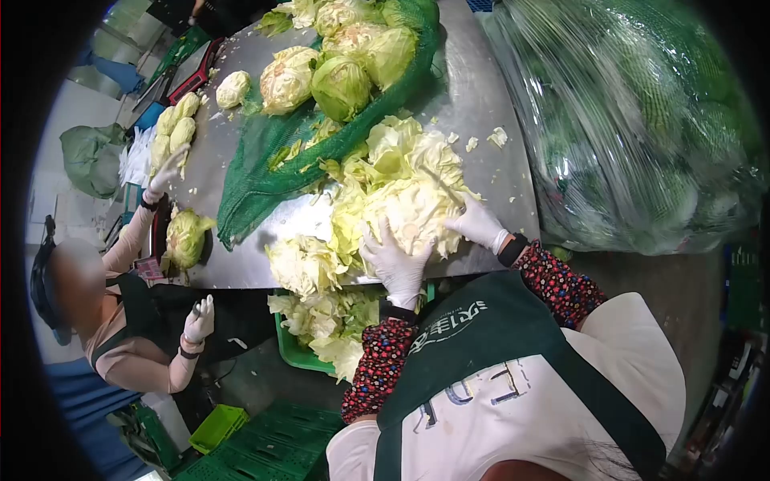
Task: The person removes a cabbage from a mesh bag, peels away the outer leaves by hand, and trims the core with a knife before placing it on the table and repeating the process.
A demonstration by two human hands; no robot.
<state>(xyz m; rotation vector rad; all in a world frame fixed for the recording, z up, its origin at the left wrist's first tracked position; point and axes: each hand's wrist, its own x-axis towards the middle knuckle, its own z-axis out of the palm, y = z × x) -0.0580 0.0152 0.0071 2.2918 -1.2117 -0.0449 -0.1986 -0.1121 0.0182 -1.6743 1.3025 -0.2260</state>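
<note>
A pale, trimmed lettuce head (415, 215) lies near the front edge of the metal table, its cut stem facing up. My left hand (397, 264), in a white glove, holds its near left side with the fingers spread over the leaves. On the right side of the same head is my gloved right hand (479, 224), thumb and fingers against it. Loose outer leaves (305, 264) lie left of my left hand, and more leaves lie just behind the head.
A green net bag (269, 168) holds several lettuce heads (341, 88). Plastic-wrapped produce (634, 128) stands at the right. Below the table edge, a green crate (301, 353) contains leaves. A co-worker (132, 321) stands at the left, beside trimmed heads (172, 132).
</note>
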